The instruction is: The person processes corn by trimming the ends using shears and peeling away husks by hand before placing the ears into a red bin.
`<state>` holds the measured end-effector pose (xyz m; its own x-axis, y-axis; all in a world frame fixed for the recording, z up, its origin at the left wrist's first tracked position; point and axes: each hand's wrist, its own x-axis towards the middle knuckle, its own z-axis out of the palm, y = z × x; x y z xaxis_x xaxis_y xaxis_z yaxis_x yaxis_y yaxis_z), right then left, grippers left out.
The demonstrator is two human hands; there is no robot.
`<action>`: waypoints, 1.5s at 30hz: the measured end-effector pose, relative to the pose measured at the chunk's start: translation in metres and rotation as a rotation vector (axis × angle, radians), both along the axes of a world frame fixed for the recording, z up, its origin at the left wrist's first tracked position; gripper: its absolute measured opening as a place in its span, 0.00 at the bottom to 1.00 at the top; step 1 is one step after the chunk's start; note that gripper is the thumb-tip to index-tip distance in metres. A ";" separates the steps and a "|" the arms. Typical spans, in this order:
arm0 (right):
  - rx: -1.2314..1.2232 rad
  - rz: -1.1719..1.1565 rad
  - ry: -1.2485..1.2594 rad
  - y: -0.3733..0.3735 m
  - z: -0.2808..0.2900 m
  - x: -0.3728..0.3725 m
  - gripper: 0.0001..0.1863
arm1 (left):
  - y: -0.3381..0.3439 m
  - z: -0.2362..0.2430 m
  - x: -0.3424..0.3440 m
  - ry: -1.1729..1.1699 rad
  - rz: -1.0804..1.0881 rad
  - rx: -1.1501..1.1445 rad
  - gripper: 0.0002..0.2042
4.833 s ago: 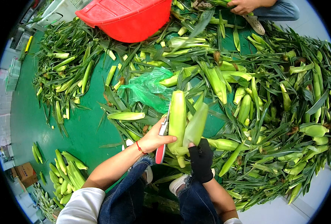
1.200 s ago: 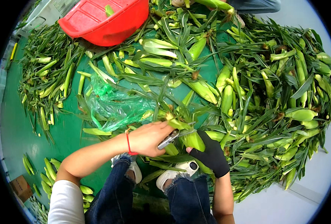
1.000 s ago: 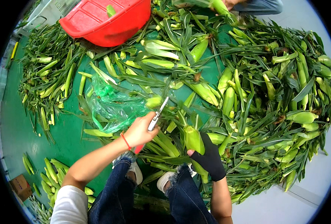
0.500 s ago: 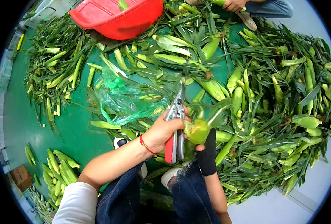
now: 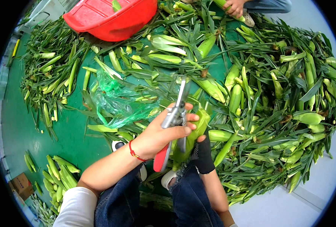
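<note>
Nearest: knees in blue jeans (image 5: 117,191), w/ a corn ear (image 5: 190,146) held tilted above them, top end leaning R. R hand (image 5: 204,157), in a black glove, holds ear from R side; thumb tip shows, rest of grip hidden. L hand (image 5: 154,136) is wrapped round pruning shears (image 5: 178,108), red handle low, its fingertips also at ear's upper part. Blades point away, beyond the ear; can't tell if parted, bit blurred.

Handling, my view: keep R hand low & firm so ear doesn't twist; keep fingers off blade line; w/ shears in palm, aim tips away while L fingers work the husk; any trim best kept shallow, so kernels aren't nicked.

Farther: stack of ears (image 5: 64,176) on green floor (image 5: 20,125), L; green plastic bag (image 5: 109,86) just past L hand; big leafy corn heap (image 5: 281,128), R.

Farthest: leaf pile (image 5: 50,72), L; red tub (image 5: 118,24); co-worker's hand (image 5: 235,7) w/ another ear.
</note>
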<state>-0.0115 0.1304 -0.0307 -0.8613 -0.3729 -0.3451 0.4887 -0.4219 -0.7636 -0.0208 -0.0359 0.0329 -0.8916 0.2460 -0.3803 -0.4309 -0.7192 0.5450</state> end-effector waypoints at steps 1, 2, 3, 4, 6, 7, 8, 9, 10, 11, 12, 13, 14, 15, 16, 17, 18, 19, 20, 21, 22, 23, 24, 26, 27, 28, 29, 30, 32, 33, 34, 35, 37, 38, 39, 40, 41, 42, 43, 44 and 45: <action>0.205 -0.021 0.124 0.003 -0.001 -0.003 0.41 | -0.003 -0.001 -0.002 0.022 -0.041 -0.102 0.25; 0.409 -0.042 0.247 0.009 -0.004 -0.006 0.39 | -0.006 -0.002 -0.002 0.045 -0.083 -0.203 0.25; 0.457 -0.172 0.138 0.024 -0.011 -0.010 0.37 | -0.004 -0.005 0.004 -0.051 -0.037 -0.184 0.27; 0.493 -0.301 0.022 0.030 -0.009 -0.015 0.35 | -0.006 -0.009 0.015 -0.137 -0.053 -0.122 0.27; 0.359 -0.667 0.002 0.043 -0.003 -0.028 0.27 | -0.007 -0.017 0.042 -0.301 -0.087 0.004 0.29; 0.370 -0.738 0.051 0.048 0.000 -0.031 0.27 | -0.004 -0.027 0.056 -0.406 -0.185 0.117 0.30; 0.379 -0.807 0.101 0.050 0.004 -0.033 0.27 | 0.000 -0.034 0.066 -0.510 -0.283 0.232 0.31; 0.342 -0.811 0.101 0.050 0.007 -0.031 0.27 | 0.005 -0.028 0.068 -0.619 -0.371 0.213 0.32; 0.305 -0.815 0.101 0.049 0.010 -0.028 0.26 | 0.013 -0.032 0.071 -0.623 -0.425 0.215 0.33; 0.268 -0.818 0.101 0.048 0.011 -0.025 0.26 | 0.020 -0.034 0.067 -0.598 -0.446 0.187 0.33; 0.266 -0.813 0.097 0.047 0.008 -0.021 0.26 | 0.027 -0.035 0.061 -0.571 -0.463 0.151 0.33; 0.268 -0.808 0.094 0.044 0.003 -0.017 0.27 | 0.034 -0.042 0.055 -0.535 -0.411 0.125 0.32; 0.270 -0.803 0.091 0.040 0.000 -0.013 0.27 | 0.036 -0.048 0.044 -0.516 -0.398 0.046 0.29; 0.288 -0.804 0.056 0.030 0.004 -0.014 0.28 | 0.036 -0.058 0.049 -0.487 -0.382 0.051 0.26; 0.239 -0.799 0.019 0.032 0.007 -0.018 0.28 | 0.039 -0.068 0.050 -0.442 -0.374 0.067 0.22; 0.190 -0.793 -0.017 0.035 0.010 -0.022 0.28 | 0.036 -0.076 0.051 -0.470 -0.396 0.063 0.19; 0.143 -0.786 -0.070 0.037 0.012 -0.021 0.29 | 0.031 -0.079 0.056 -0.514 -0.417 0.057 0.16; 0.133 -0.758 -0.020 0.038 0.015 -0.020 0.28 | 0.024 -0.076 0.051 -0.457 -0.435 -0.157 0.15; 0.174 -0.759 -0.040 0.038 0.017 -0.021 0.27 | 0.019 -0.091 0.060 -0.233 -0.452 -0.568 0.17; 0.214 -0.764 -0.059 0.038 0.020 -0.022 0.27 | 0.018 -0.084 0.055 0.025 -0.366 -0.841 0.17; 0.246 -0.766 -0.087 0.035 0.019 -0.020 0.26 | 0.013 -0.075 0.050 0.286 -0.271 -1.112 0.17; 0.243 -0.724 -0.098 0.031 0.015 -0.016 0.26 | 0.011 -0.070 0.044 0.402 -0.286 -1.151 0.18; 0.242 -0.679 -0.102 0.030 0.011 -0.013 0.26 | 0.016 -0.065 0.035 0.523 -0.295 -1.185 0.19; 0.155 -0.609 -0.127 0.030 0.008 -0.014 0.27 | 0.012 -0.066 0.025 0.612 -0.309 -1.077 0.20; 0.079 -0.587 -0.145 0.037 0.008 -0.018 0.27 | 0.008 -0.071 0.023 0.581 -0.314 -0.928 0.20; 0.004 -0.569 -0.161 0.048 0.009 -0.023 0.27 | 0.006 -0.069 0.020 0.552 -0.320 -0.778 0.20; -0.172 -0.520 -0.202 0.067 0.001 -0.024 0.28 | 0.002 -0.059 0.024 0.018 -0.302 -0.241 0.20; -0.142 -0.550 -0.170 0.070 0.000 -0.029 0.27 | -0.006 -0.060 0.027 -0.097 -0.224 -0.069 0.19; -0.236 -0.682 -0.242 0.059 0.017 -0.037 0.28 | -0.014 -0.088 0.033 -0.200 0.013 0.327 0.18; -0.288 -0.653 -0.232 0.062 0.012 -0.037 0.26 | -0.015 -0.088 0.030 -0.241 0.148 0.452 0.16; -0.338 -0.623 -0.221 0.067 0.003 -0.037 0.25 | -0.013 -0.085 0.029 -0.394 0.309 0.393 0.16; -0.387 -0.593 -0.209 0.070 -0.001 -0.037 0.24 | -0.009 -0.081 0.028 -0.518 0.373 0.259 0.18; -0.299 -0.631 -0.245 0.059 0.008 -0.034 0.24 | -0.009 -0.081 0.035 -0.592 0.239 -0.105 0.19; -0.254 -0.650 -0.261 0.054 0.011 -0.031 0.24 | -0.007 -0.087 0.047 -0.537 0.036 -0.317 0.19; -0.095 -0.648 -0.237 0.051 0.009 -0.028 0.23 | 0.000 -0.086 0.053 -0.404 -0.032 -0.421 0.21; 0.064 -0.643 -0.212 0.048 0.005 -0.024 0.23 | 0.005 -0.085 0.055 -0.165 -0.169 -0.644 0.25; 0.223 -0.635 -0.185 0.045 0.003 -0.021 0.22 | 0.010 -0.084 0.055 -0.040 -0.230 -0.721 0.25; 0.229 -0.629 -0.185 0.038 0.001 -0.016 0.22 | 0.013 -0.079 0.055 0.079 -0.290 -0.801 0.26; 0.243 -0.625 -0.173 0.034 0.004 -0.013 0.21 | 0.017 -0.071 0.046 0.229 -0.351 -0.966 0.29; 0.257 -0.621 -0.162 0.030 0.006 -0.010 0.21 | 0.021 -0.070 0.040 0.399 -0.322 -1.049 0.27; 0.300 -0.592 -0.129 0.028 0.007 -0.007 0.21 | 0.022 -0.067 0.036 0.426 -0.386 -1.007 0.26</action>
<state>-0.0186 0.1583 -0.0232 -0.8358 0.2771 -0.4740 0.3358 -0.4250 -0.8406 0.0156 -0.0140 -0.0337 -0.9262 0.2863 -0.2454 -0.1708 0.2616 0.9500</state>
